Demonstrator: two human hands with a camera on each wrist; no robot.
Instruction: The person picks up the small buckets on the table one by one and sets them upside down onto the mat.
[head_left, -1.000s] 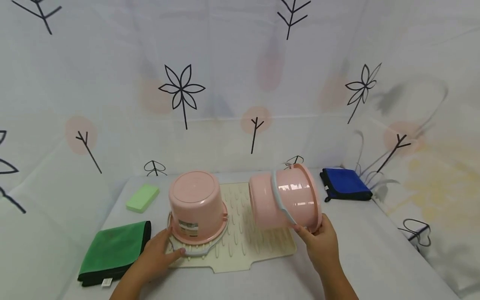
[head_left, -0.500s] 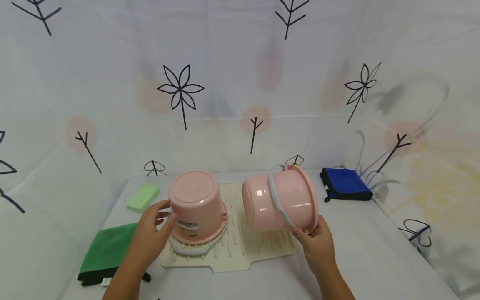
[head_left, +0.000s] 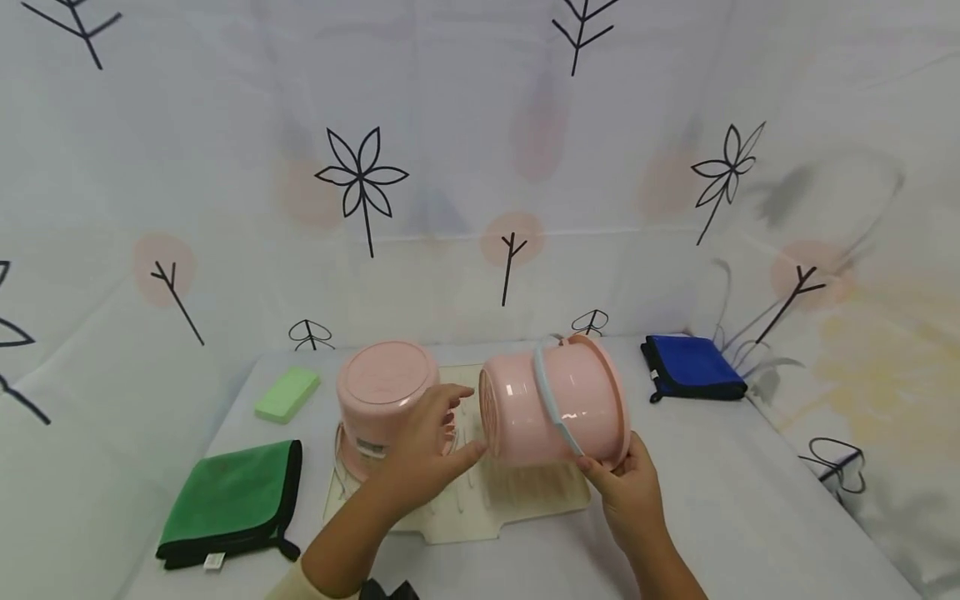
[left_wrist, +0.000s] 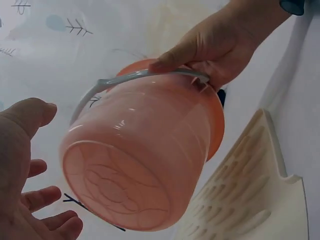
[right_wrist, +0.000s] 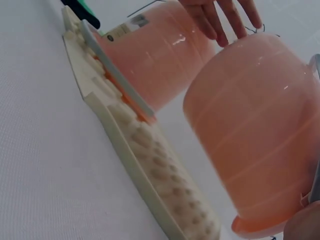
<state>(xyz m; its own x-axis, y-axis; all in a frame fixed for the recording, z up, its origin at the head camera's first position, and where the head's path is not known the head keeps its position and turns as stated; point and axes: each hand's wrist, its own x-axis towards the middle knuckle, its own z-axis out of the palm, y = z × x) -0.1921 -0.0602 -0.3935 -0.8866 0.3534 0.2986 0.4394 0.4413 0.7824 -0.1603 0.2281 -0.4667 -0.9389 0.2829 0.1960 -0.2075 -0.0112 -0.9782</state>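
Observation:
My right hand (head_left: 630, 487) grips the rim of a pink bucket (head_left: 555, 404), thumb near the grey handle (head_left: 551, 392). This bucket lies tilted on its side above a cream draining board (head_left: 536, 492), its base facing left. My left hand (head_left: 423, 454) is in front of the other bucket (head_left: 386, 379), which stands upside down on the board's left half. The left fingers are spread near the held bucket's base; in the left wrist view a gap shows between them. In the right wrist view the left fingers (right_wrist: 230, 17) appear close to the base.
A folded green cloth (head_left: 228, 500) lies at the left, with a light green sponge (head_left: 287, 395) behind it. A folded blue cloth (head_left: 693, 367) lies at the back right. A patterned white curtain (head_left: 450, 275) hangs behind the table.
My left hand has left the upside-down bucket and moved right towards the held bucket's base. The held bucket has shifted slightly left in my right hand.

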